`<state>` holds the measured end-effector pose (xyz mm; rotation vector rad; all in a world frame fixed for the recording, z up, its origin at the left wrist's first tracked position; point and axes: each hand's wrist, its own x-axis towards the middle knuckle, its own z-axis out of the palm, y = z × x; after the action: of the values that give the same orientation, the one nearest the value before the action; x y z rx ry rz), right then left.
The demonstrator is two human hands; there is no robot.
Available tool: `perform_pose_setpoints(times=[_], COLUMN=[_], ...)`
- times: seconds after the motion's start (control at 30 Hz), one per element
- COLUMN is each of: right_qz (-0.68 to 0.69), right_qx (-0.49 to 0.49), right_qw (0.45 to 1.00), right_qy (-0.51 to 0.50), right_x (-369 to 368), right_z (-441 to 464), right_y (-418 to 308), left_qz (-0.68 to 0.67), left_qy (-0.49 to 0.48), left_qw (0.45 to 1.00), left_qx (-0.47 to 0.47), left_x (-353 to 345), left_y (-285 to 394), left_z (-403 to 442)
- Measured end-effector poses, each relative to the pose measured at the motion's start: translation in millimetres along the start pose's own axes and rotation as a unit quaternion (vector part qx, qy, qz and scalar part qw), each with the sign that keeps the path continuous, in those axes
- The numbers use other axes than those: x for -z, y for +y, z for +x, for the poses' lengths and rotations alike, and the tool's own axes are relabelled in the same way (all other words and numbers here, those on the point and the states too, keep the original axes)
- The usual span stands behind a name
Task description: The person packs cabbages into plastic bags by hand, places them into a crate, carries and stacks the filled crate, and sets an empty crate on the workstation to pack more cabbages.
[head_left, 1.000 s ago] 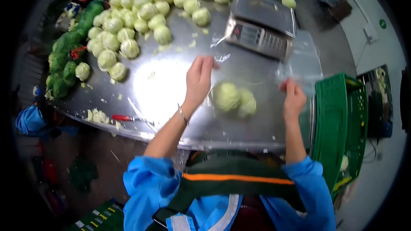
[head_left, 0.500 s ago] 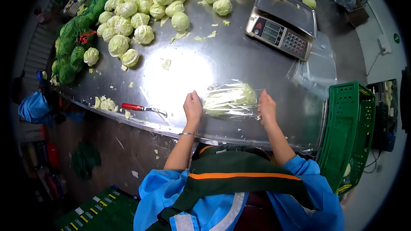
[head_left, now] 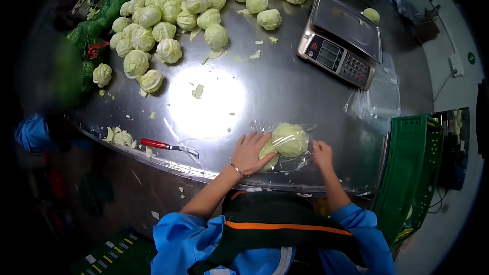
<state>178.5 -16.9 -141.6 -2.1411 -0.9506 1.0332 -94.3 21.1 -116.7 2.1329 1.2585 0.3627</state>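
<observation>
A clear plastic bag (head_left: pixel 301 164) with pale green cabbage (head_left: pixel 290 140) inside lies on the steel table near its front edge. My left hand (head_left: pixel 249 153) rests on the left side of the bagged cabbage, its fingers stretched out and spread. At the bag's right end my right hand (head_left: pixel 322 154) is closed, with the fingertips pinched at the plastic. Glare and crumpled film blur the exact spot of that pinch. Left of my left hand lies a hooked knife with a red handle (head_left: pixel 154 143).
Loose cabbages (head_left: pixel 165 30) cover the far left of the steel table (head_left: pixel 275 81). A digital scale (head_left: pixel 338 53) stands at the back right, with clear bags (head_left: pixel 377 97) below it. A green crate (head_left: pixel 407 173) is at the right edge. Leaf scraps (head_left: pixel 120 136) lie front left.
The bagged cabbage has turned and come nearer to me. My left hand has gone from the bag's left side to lying spread on it. My right hand stays at the right end.
</observation>
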Motion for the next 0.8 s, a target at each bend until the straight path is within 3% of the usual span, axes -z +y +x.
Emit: perform_pose_setpoints(times=[0.07,0.17,0.23,0.3,0.4,0.47,0.53,0.6,0.7,0.77,0.8], right_qz=[-0.004,-0.162,-0.300,-0.064,0.049,0.032,0.260,0.459,0.535,0.594,0.598], right_qx=[0.226,0.493,0.516,0.332,0.096,0.048,-0.144,-0.097,-0.071,-0.084,0.001], right_qw=[0.956,0.855,0.796,0.913,0.956,0.947,0.843,0.707,0.684,0.748,0.724], right_qy=[0.190,0.023,-0.103,-0.228,-0.271,-0.316,-0.448,-0.530,-0.491,-0.285,-0.345], right_x=[2.7,13.3,-17.5,-31.2,-34.2,-24.1,26.9,66.3,84.0,78.4,84.7], right_z=[9.8,-11.1,13.7,34.8,39.7,63.0,13.3,-19.2,-62.4,-58.9,-57.6], right_y=[-1.7,-99.1,-74.7,-59.6,-91.8,-66.0,-76.3,-49.5,-39.9,-24.1,-19.8], left_qz=[-0.028,-0.028,-0.065,-0.093,-0.176,-0.212,-0.418,-0.556,-0.498,-0.326,-0.243], left_qy=[0.031,0.029,-0.015,-0.053,-0.111,-0.102,-0.253,-0.332,-0.319,-0.313,-0.347], left_qw=[0.999,0.999,0.997,0.990,0.961,0.947,0.839,0.730,0.790,0.880,0.898], left_qx=[-0.005,-0.005,0.025,0.088,0.182,0.220,0.241,0.217,0.160,0.147,0.118], left_x=[-0.3,-6.5,-5.0,1.4,-10.0,-17.0,77.8,84.7,104.9,124.0,119.2], left_y=[2.8,2.1,-0.4,-0.8,2.6,-10.9,34.3,48.2,119.2,199.5,239.3], left_z=[2.4,-3.3,-4.3,13.0,29.2,44.3,18.0,14.6,30.6,40.0,39.0])
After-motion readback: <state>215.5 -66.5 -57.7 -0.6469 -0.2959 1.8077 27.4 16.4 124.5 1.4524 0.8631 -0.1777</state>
